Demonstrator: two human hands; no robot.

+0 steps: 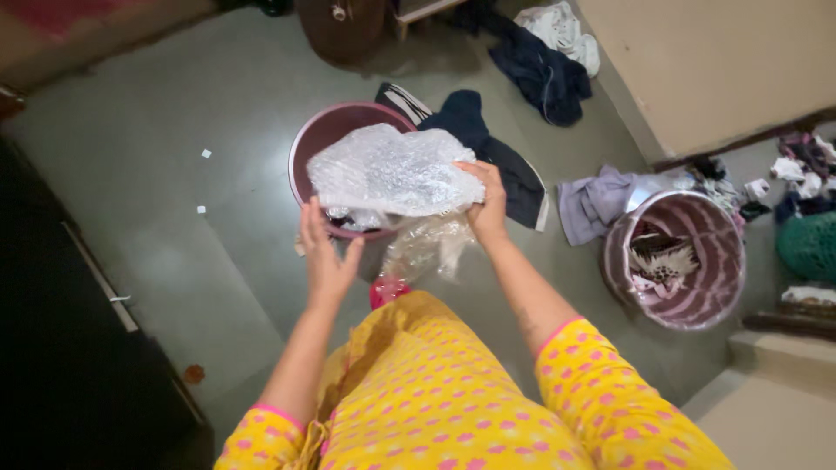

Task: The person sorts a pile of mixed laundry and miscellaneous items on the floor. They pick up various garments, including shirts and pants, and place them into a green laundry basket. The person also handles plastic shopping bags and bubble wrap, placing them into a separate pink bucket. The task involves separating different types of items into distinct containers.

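A: Bubble wrap (pixel 392 170), a crumpled clear sheet, is seen in the head view, held up over the maroon bucket (pixel 315 144) on the grey floor (pixel 174 174). How is it judged to handle?

B: Very light and soft, it would be said. No stiffness is shown; a loose tail of clear plastic (pixel 427 248) is left hanging below the bundle. Some slipperiness is to be expected of the film, and the bubbles can be popped if it is squeezed hard.

A: Where is it gripped?

B: At its right edge. The right hand (pixel 488 209) is closed on that edge, with the thumb under and the fingers wrapped over the top. The left hand (pixel 324 257) is held open with fingers spread, just below the sheet's lower left corner; whether the fingertips touch it cannot quite be told from this angle.

A: And the better hold?

B: A gathered edge or corner is judged best, pinched lightly, with the second hand placed under the slack part so that it is not dragged.

A: What else is seen around it?

B: Dark clothes (pixel 488 148) are draped beside the bucket, a striped laundry basket (pixel 675 261) stands to the right, and more garments (pixel 544 65) are piled farther back.
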